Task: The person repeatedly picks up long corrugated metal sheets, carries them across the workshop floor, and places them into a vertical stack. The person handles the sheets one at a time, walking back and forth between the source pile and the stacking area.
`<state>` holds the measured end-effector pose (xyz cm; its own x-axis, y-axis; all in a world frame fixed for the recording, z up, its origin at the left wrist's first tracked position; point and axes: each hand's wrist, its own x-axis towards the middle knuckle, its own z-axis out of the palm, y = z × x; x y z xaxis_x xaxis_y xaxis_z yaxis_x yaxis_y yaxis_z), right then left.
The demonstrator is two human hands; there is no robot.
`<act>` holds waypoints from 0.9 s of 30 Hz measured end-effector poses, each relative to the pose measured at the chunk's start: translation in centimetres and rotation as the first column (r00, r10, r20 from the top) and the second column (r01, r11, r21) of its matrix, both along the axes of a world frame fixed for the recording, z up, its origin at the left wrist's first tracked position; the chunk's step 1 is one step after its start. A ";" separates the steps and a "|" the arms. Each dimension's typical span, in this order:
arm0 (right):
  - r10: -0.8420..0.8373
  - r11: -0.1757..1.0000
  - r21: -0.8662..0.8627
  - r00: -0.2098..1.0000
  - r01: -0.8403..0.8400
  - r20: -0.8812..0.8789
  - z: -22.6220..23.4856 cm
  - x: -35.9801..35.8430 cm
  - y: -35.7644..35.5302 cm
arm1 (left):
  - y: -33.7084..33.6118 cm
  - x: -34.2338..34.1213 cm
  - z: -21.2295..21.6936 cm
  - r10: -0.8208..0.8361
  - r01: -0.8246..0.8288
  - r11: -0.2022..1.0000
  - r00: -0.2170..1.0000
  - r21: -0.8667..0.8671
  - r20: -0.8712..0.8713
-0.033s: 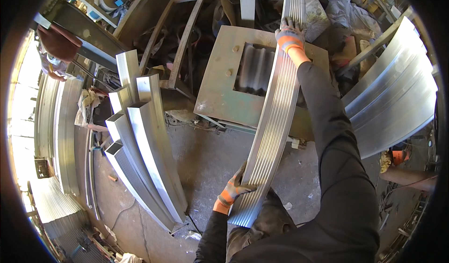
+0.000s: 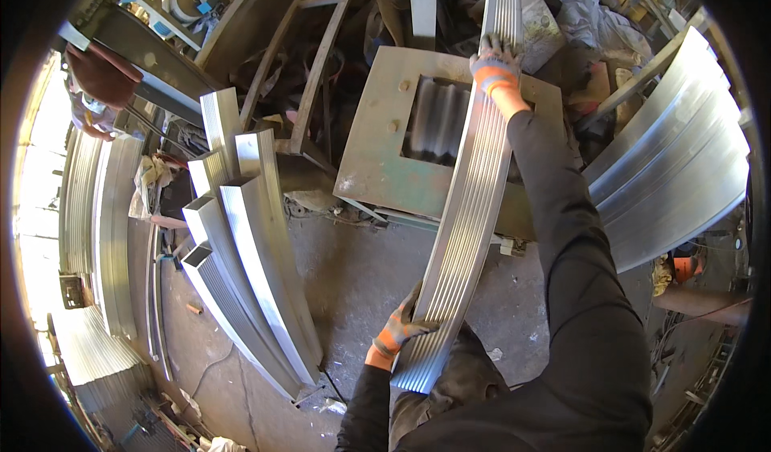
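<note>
left grip: gloved hand, grey and orange, fingers wrapped onto the left edge of the ribbed metal strip near its lower end, clamped on it. right grip: gloved the same, arm stretched out, fingers closed over the strip near its far end.

strip: long, narrow, silver, ribbed lengthwise, slightly curved. it runs from just in front of the person's lap up and away, crossing the right side of a flat steel counter plate. the plate has a rectangular opening with a corrugated surface showing inside; the strip lies just right of that opening. whether the strip touches the plate, cannot tell.

left of the plate: a bundle of rectangular metal tubes, open ends up, leaning across the concrete floor. right: a stack of curved metal sheets, near the right forearm. far left: ribbed sheets standing in bright light. behind the plate: dark scrap bars and frames, tangled.
</note>
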<state>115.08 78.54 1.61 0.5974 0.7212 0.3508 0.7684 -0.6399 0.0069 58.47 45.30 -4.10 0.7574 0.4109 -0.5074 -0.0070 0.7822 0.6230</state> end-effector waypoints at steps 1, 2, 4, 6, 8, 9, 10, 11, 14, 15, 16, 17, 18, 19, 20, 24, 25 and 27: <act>-0.001 1.000 0.028 0.999 -0.001 0.042 -0.1 -1.7 -1.5 | -0.9 -1.4 0.3 -0.003 0.005 0.999 0.999 0.035 -0.054; -0.001 0.999 0.035 0.996 -0.002 0.085 0.1 -3.4 -2.7 | -1.9 -3.0 0.6 -0.031 0.039 0.991 0.998 0.129 -0.062; 0.003 0.999 0.039 0.999 -0.005 0.041 0.0 -7.3 -5.9 | -3.9 -6.4 0.9 -0.072 0.108 0.944 0.989 0.313 -0.127; 0.008 0.999 0.051 1.000 -0.007 -0.021 0.0 -11.4 -9.3 | -7.0 -10.8 1.4 -0.062 0.081 0.981 0.992 0.178 -0.110; -0.009 0.999 -0.033 1.000 0.008 -0.010 -0.2 -15.9 -12.7 | -10.7 -15.1 1.5 -0.049 0.063 0.990 0.993 0.126 -0.110; 0.003 1.000 -0.005 1.000 -0.003 -0.022 -0.2 -18.2 -14.5 | -12.7 -17.4 1.3 -0.041 0.055 0.989 0.993 0.135 -0.108; 0.002 1.000 -0.007 0.999 -0.002 -0.048 -0.4 -20.5 -16.4 | -14.9 -19.9 1.2 -0.036 0.051 0.988 0.994 0.143 -0.108; -0.006 1.000 -0.017 0.999 0.005 -0.043 -0.6 -22.9 -18.4 | -17.0 -22.3 0.7 -0.029 0.048 0.986 0.992 0.157 -0.125; 0.034 0.998 -0.044 0.997 -0.037 -0.070 -1.1 -30.4 -24.3 | -23.2 -29.6 -0.6 -0.033 0.063 0.979 0.988 0.195 -0.153; -0.004 0.995 -0.101 0.999 0.000 -0.039 -1.3 -33.2 -26.1 | -25.3 -32.1 -1.1 -0.030 0.073 0.937 0.991 0.341 -0.130; 0.012 0.994 -0.106 0.996 -0.022 -0.088 -1.2 -35.5 -28.0 | -27.3 -34.7 -1.3 -0.042 0.091 0.939 0.987 0.332 -0.153; 0.027 0.995 -0.092 0.998 -0.032 -0.051 -1.1 -38.0 -29.8 | -29.0 -36.8 -1.4 -0.041 0.097 0.931 0.986 0.353 -0.163; 0.015 0.992 -0.125 0.999 -0.019 -0.031 -0.9 -40.5 -31.4 | -30.6 -38.7 -1.6 -0.044 0.124 0.913 0.977 0.388 -0.209; 0.046 0.995 -0.090 0.999 -0.047 -0.021 -0.9 -42.8 -33.1 | -32.9 -41.0 -1.4 0.007 0.044 0.936 0.990 0.349 -0.143; 0.058 0.994 -0.087 0.998 -0.060 -0.020 -0.8 -44.9 -34.9 | -34.5 -42.8 -1.4 -0.020 0.075 0.948 0.984 0.309 -0.178; 0.063 0.995 -0.084 0.998 -0.061 0.020 -0.8 -52.0 -41.3 | -40.4 -49.0 -1.9 -0.015 0.059 0.957 0.988 0.285 -0.155; 0.048 0.993 -0.111 0.999 -0.049 -0.011 -0.8 -53.5 -42.3 | -41.9 -50.4 -1.9 -0.008 0.054 0.956 0.987 0.287 -0.159; 0.072 0.992 -0.106 0.997 -0.071 0.004 -0.6 -56.1 -45.0 | -44.4 -53.0 -1.6 -0.022 0.064 0.973 0.983 0.222 -0.184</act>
